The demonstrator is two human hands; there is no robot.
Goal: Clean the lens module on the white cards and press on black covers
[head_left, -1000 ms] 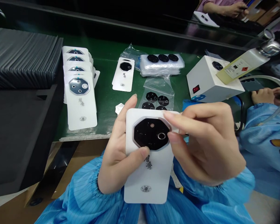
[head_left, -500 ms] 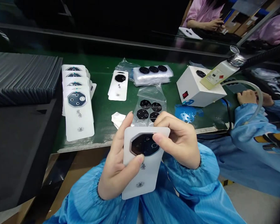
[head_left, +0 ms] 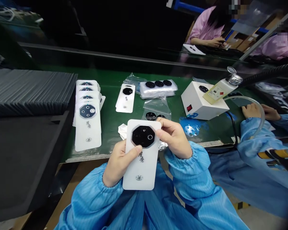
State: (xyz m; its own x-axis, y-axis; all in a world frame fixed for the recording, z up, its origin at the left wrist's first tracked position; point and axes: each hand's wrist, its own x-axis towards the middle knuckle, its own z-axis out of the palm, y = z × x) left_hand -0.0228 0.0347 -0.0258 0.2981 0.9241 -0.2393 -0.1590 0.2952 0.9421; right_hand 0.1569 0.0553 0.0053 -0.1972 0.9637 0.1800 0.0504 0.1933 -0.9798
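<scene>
A white rectangular panel with rounded corners (head_left: pixel 144 167) is held up in front of the wearer's body, at the near edge of a green-topped desk (head_left: pixel 110 135). The left hand (head_left: pixel 118 163) grips its left side, thumb on the front just below a glossy black octagonal plate (head_left: pixel 142 135) set in the panel's upper part; the other fingers are mostly hidden behind. The right hand (head_left: pixel 174 137) pinches the upper right edge, thumb beside the plate, fingertips out of sight. Dark marks below the plate are too small to read. The panel covers part of a clear plastic bag (head_left: pixel 158 104) of black octagonal pieces, and part of a crumpled white scrap (head_left: pixel 122 130). To the left, overlapping white panels (head_left: pixel 88 132) largely hide one another; a row of dark grey sheets (head_left: pixel 31 91) is cut off by the frame. At right, a bottle of pale yellow liquid (head_left: pixel 217 92) hides part of a white box (head_left: pixel 201 103).
</scene>
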